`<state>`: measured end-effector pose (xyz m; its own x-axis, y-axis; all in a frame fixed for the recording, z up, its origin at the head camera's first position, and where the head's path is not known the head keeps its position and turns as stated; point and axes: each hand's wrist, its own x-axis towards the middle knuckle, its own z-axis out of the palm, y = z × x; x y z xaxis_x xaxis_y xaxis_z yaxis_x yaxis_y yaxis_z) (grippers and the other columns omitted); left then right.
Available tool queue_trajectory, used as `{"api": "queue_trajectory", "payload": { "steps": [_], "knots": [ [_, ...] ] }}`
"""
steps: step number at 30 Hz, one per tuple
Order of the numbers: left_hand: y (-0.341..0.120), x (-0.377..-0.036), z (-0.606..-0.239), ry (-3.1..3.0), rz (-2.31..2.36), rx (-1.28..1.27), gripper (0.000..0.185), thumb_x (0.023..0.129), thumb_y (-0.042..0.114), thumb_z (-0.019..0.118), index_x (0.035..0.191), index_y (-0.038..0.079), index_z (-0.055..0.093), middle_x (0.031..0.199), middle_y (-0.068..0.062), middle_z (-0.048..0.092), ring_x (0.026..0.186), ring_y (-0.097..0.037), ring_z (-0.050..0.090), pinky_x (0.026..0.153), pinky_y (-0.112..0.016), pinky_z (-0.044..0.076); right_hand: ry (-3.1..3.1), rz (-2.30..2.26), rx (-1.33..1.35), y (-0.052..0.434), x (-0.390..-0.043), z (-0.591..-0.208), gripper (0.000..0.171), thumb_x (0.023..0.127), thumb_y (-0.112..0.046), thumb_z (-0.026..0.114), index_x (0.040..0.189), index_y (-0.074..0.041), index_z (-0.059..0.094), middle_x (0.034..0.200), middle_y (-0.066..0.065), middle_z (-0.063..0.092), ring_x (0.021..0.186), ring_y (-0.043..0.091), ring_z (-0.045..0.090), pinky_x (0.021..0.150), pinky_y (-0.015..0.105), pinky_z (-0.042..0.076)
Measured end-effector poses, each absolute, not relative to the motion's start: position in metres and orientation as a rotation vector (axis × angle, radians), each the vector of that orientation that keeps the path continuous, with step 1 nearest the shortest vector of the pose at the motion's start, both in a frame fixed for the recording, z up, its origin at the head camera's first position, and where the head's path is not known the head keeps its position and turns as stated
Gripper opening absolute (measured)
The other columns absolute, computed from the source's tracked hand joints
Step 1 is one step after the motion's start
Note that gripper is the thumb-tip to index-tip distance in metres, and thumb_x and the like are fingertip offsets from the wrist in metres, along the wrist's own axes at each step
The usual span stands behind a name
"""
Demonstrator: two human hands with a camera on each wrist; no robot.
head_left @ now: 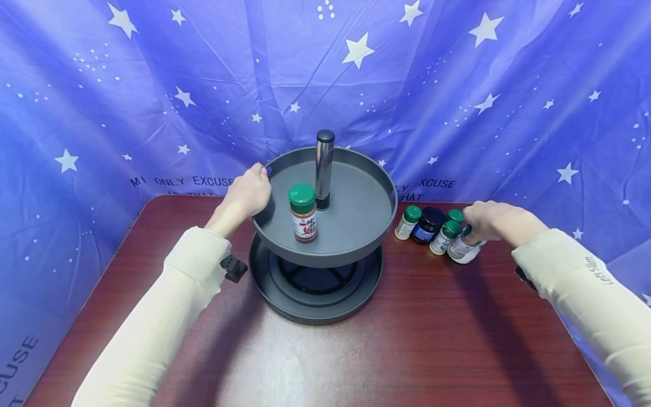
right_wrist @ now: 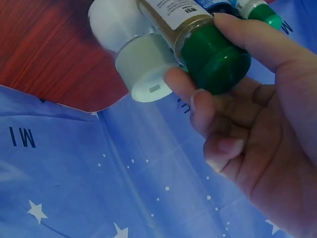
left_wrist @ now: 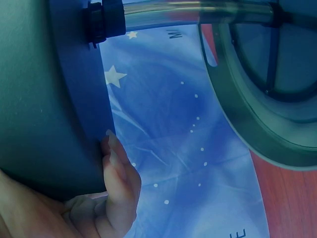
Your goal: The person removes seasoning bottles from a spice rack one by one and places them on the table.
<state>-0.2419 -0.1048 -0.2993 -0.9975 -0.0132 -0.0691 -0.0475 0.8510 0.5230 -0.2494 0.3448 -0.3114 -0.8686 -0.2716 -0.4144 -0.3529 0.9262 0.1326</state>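
Blue star-print fabric [head_left: 152, 85] backs a dark red table [head_left: 432, 350] carrying a grey two-tier turntable [head_left: 356, 237]. Left hand [head_left: 249, 192] rests on the upper tray rim, fingers [left_wrist: 116, 163] extended. Right hand [head_left: 490, 221] grips a green-capped bottle [right_wrist: 213, 54], fingers curled around its cap, within the bottle cluster right of the turntable. One spice jar [head_left: 303, 213] stands on the upper tray.
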Motion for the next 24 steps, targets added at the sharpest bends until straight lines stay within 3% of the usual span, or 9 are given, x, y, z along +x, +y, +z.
{"api": "queue_trajectory", "payload": {
  "steps": [10, 24],
  "knots": [
    [-0.104, -0.241, -0.300, 2.945, 0.851, -0.064, 0.050, 0.107, 0.029, 0.016, 0.145, 0.004, 0.036, 0.152, -0.019, 0.042, 0.139, -0.046, 0.039, 0.115, -0.056, 0.033, 2.731, 0.373, -0.512, 0.341, -0.246, -0.327, 0.036, 0.073, -0.024, 0.079, 0.088, 0.002, 0.059, 0.083, 0.012, 0.062, 0.073, 0.029, 0.060, 0.068, 0.051, 0.052],
    [-0.104, -0.241, -0.301, 2.948, 0.858, -0.067, 0.051, 0.107, 0.029, 0.016, 0.146, 0.003, 0.035, 0.152, -0.019, 0.041, 0.139, -0.047, 0.039, 0.115, -0.056, 0.033, 2.737, 0.391, -0.530, 0.334, -0.242, -0.348, 0.030, 0.072, -0.029, 0.082, 0.086, -0.006, 0.068, 0.084, 0.013, 0.066, 0.073, 0.031, 0.065, 0.063, 0.052, 0.054]
  ]
}}
